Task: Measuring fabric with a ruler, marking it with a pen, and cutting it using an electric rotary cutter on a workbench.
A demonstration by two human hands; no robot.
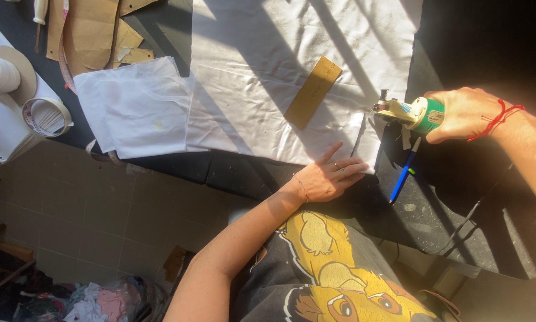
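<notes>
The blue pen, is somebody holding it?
No, the blue pen lies loose on the dark table, between the left hand and the right hand.

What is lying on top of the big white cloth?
A flat brown cardboard strip lies on the big white cloth. The left hand presses its edge down. Whatever lies beneath the cloth is covered.

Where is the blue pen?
In the head view, the blue pen lies on the dark table, right of the left hand and just below the cutter in the right hand.
</notes>
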